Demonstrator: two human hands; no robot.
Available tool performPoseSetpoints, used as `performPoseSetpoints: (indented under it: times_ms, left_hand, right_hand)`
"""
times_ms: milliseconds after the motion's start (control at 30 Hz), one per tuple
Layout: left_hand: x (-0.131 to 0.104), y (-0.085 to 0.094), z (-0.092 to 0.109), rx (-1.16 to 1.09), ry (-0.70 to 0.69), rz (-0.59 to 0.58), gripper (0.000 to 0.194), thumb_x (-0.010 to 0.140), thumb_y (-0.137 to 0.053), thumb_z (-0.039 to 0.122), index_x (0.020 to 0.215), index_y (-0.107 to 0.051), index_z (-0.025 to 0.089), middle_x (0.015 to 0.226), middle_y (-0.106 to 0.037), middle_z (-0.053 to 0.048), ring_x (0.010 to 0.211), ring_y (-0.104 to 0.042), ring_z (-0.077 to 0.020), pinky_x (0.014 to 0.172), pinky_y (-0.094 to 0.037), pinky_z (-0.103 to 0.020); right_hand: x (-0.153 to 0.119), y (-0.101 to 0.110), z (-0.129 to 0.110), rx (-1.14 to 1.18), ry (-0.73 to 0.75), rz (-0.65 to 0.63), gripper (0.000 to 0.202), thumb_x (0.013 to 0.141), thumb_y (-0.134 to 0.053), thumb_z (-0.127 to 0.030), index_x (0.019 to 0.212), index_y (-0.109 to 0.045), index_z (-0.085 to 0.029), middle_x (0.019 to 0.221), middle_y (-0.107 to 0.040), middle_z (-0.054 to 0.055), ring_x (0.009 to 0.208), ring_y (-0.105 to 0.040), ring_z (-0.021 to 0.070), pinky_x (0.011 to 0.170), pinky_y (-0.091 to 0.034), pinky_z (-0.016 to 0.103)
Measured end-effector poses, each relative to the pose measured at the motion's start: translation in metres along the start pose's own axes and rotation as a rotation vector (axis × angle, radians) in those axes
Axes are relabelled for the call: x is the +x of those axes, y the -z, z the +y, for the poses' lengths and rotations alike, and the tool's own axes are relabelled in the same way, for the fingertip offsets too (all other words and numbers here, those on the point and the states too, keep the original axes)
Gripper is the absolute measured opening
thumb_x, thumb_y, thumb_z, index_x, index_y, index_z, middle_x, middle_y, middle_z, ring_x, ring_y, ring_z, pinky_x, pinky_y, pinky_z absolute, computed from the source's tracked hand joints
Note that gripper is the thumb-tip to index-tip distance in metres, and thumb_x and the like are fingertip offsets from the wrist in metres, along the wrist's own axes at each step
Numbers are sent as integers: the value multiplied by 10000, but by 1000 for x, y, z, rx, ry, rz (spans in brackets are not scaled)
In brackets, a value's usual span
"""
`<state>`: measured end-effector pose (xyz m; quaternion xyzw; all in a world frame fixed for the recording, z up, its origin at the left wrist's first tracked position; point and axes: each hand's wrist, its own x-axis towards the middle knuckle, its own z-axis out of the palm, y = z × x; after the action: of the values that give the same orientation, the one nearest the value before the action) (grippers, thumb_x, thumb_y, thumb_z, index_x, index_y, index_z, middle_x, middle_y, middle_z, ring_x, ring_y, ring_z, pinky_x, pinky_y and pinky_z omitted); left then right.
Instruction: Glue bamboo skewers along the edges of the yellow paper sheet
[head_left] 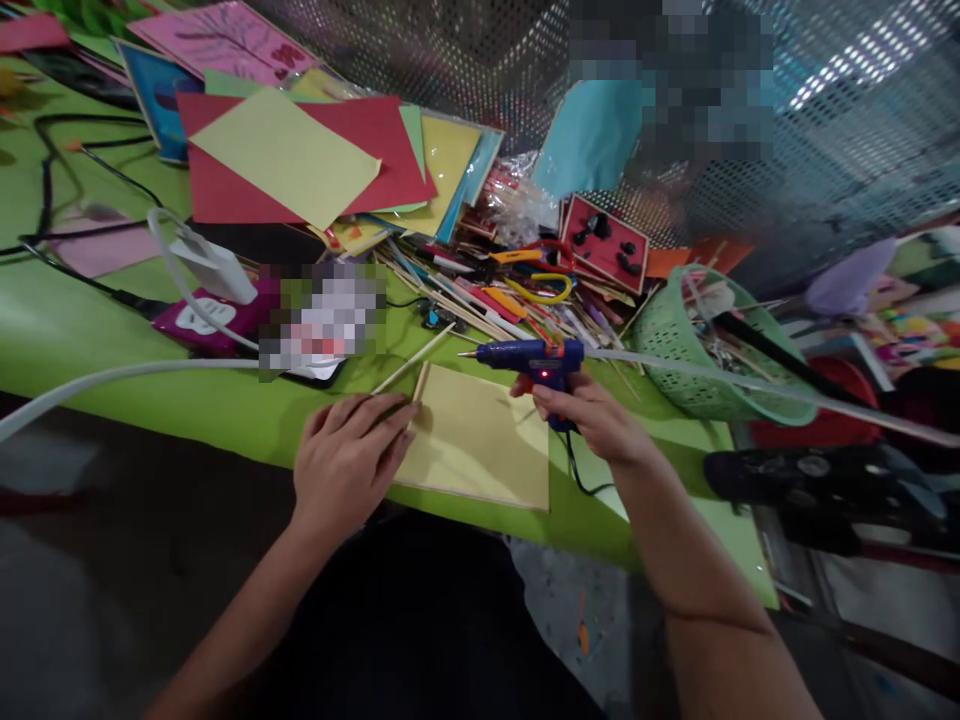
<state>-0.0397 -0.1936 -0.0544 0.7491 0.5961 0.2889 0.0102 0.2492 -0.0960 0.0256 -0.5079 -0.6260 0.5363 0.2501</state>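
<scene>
A blue hot glue gun [525, 354] with a small red light is in my right hand [589, 408], its fingers wrapped round the handle. Its metal nozzle points left, above the far edge of a yellow card [480, 440] lying on the table. From its back runs a long, pale glue stick [697, 372]. My left hand [349, 450] rests at the card's left side, thumb and forefinger closed on a thin wooden stick [421, 385] along that edge. Another thin stick [416, 357] slants out from beside its fingers.
Behind lie a heap of sticks, pens and scissors [536, 288], and stacked coloured sheets [300, 160]. A green basket [675, 395] stands at right near a dark object [810, 480]. A purple power strip [217, 318] with plugged-in cables and a phone [326, 325] are at left.
</scene>
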Motion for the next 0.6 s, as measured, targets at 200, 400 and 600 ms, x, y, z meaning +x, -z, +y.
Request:
performPoseSetpoints:
  times_ms: [200,400,600]
  left_hand:
    - [-1,-1,-1,2,10,-3,313,1020,-579,335,1301,-714,364,1307,-757,21,1180,-661,-289,930,-448,-486]
    - [0,0,-1,-19,23,-10,321,1018,-586,336,1315,-701,376,1314,-752,32,1168,-664,-286,907,-442,-491]
    - [0,0,0,-13,23,-5,315,1013,-598,331,1309,-702,369,1315,-752,34,1169,-669,-289,902,-448,-499]
  right_hand:
    - [18,-9,-4,-218,15,-75,355,877,-728,-590,965,-763,-248,936,-732,48,800,-603,210,739,-497,355]
    - [27,-14,4,-343,43,-95,362,901,-695,-614,1011,-749,-273,991,-742,48,940,-659,267,837,-523,407]
    - [29,-17,1,-429,69,-110,370,931,-663,-610,1020,-744,-260,980,-743,65,931,-656,276,855,-528,439]
